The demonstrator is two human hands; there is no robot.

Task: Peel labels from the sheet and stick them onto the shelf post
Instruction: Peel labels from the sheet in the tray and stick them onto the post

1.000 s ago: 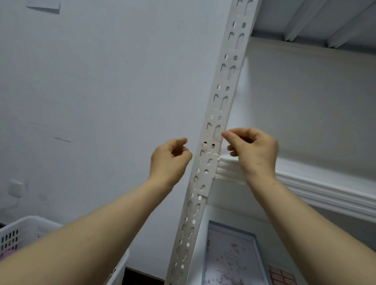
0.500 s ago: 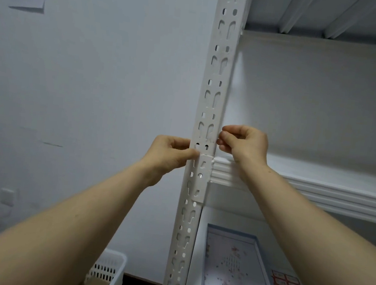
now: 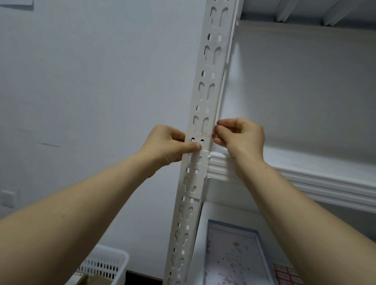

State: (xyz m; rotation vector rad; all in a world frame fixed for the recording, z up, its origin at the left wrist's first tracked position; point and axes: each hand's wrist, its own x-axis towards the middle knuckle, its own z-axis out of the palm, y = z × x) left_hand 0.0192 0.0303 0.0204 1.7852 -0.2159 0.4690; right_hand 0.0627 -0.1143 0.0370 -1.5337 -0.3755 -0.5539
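Observation:
The white perforated shelf post [image 3: 209, 79] runs up the middle of the view. A pale label [image 3: 200, 137] with faint red marks is wrapped across the post's front, just above the shelf joint. My left hand [image 3: 166, 145] grips the post from the left, with its thumb pressed on the label's lower edge. From the right, my right hand [image 3: 241, 138] pinches the label's right end at the post's edge. The label sheet [image 3: 289, 280], with red-bordered labels, lies on the lower shelf at the bottom right.
A blue-rimmed tray [image 3: 263, 251] with a printed sheet lies on the lower shelf beside the label sheet. The middle shelf board [image 3: 318, 183] juts right from the post. A white slotted basket [image 3: 107, 266] stands on the floor at the left, by the wall.
My left hand has moved right onto the post and its thumb now presses the label. My right hand has closed in on the post's right edge.

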